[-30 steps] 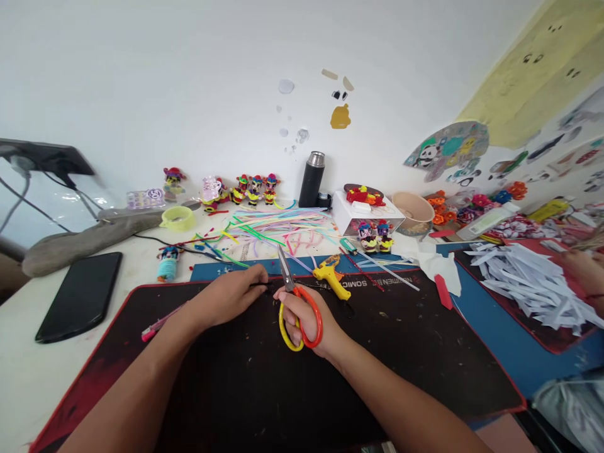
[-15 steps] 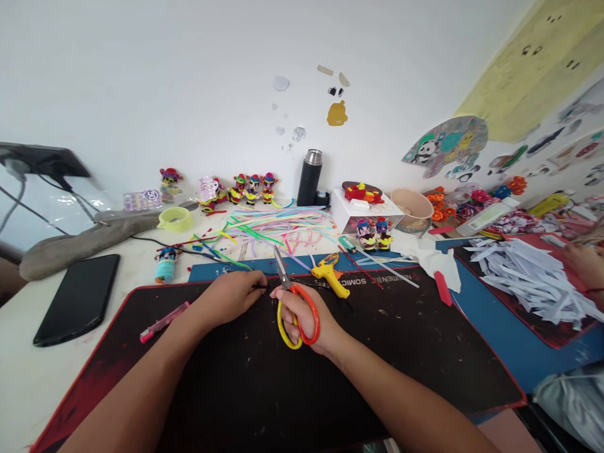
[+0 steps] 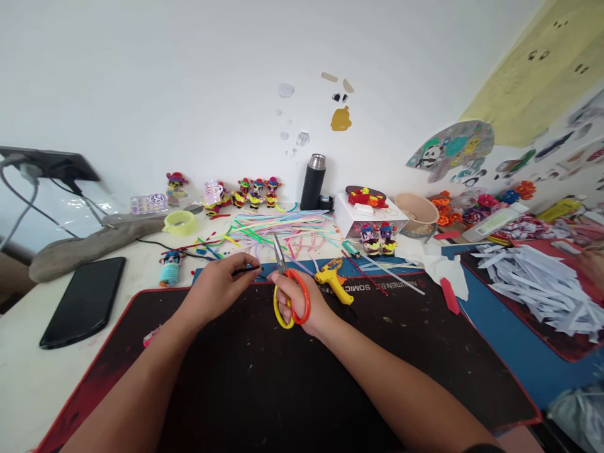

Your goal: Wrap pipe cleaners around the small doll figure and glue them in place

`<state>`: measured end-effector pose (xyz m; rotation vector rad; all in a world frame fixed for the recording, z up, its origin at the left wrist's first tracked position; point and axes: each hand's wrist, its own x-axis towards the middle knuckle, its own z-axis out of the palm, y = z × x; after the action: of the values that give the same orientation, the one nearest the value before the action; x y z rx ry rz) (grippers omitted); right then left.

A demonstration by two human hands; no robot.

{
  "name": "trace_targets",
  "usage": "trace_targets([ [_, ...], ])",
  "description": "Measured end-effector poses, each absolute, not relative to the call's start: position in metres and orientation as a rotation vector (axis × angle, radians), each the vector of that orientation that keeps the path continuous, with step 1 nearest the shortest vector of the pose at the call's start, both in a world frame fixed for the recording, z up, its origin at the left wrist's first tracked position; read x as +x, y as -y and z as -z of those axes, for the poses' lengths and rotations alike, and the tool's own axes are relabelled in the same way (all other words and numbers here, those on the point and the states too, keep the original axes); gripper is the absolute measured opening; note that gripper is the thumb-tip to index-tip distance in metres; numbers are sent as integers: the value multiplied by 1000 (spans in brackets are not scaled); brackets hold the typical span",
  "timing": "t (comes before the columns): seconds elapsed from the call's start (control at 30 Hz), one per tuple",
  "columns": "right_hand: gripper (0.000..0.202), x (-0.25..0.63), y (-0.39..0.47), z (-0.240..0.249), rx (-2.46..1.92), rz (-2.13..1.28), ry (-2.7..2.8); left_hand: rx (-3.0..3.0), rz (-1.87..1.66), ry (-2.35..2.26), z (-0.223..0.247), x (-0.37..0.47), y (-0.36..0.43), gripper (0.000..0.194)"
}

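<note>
My left hand [image 3: 221,286] is closed, pinching a short black pipe cleaner [image 3: 248,269] whose end sticks out to the right past the fingertips. Just beside it, my right hand [image 3: 314,309] grips a pair of scissors [image 3: 280,257] with one red and one yellow handle. The blades point up and away from me and look nearly together. My right thumb and finger tips are close to the free end of the black piece; whether they touch it I cannot tell. Both hands hover over the far edge of the black desk mat [image 3: 283,377].
A yellow glue gun [image 3: 337,282] lies right of the scissors. Behind are loose coloured pipe cleaners [image 3: 264,228], a black flask [image 3: 313,182] and small figures [image 3: 255,194]. A phone [image 3: 85,302] lies left; white paper strips [image 3: 542,289] are heaped right. A pink tool is partly hidden by my left forearm.
My left hand has lifted slightly and turned, so the black pipe cleaner now shows in its fingers. The scissors moved slightly up and left with my right hand. The view shifted a little.
</note>
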<state>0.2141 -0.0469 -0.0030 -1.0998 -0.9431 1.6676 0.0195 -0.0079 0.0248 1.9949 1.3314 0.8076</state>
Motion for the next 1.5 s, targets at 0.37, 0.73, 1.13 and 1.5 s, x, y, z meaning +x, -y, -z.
trace_targets([
  [0.37,39,207,34,5,-1018,-1654,987,2108,-669,-1387,-25,19,7,32],
  [0.73,32,204,33,11,-1020,-1667,991,2160,-557,-1334,-22,21,7,33],
  [1.13,31,213,31,15,-1029,-1615,974,2058,-583,-1231,-22,25,11,37],
  [1.5,30,219,34,16,-1034,-1551,1001,1911,-621,-1171,-16,29,9,22],
])
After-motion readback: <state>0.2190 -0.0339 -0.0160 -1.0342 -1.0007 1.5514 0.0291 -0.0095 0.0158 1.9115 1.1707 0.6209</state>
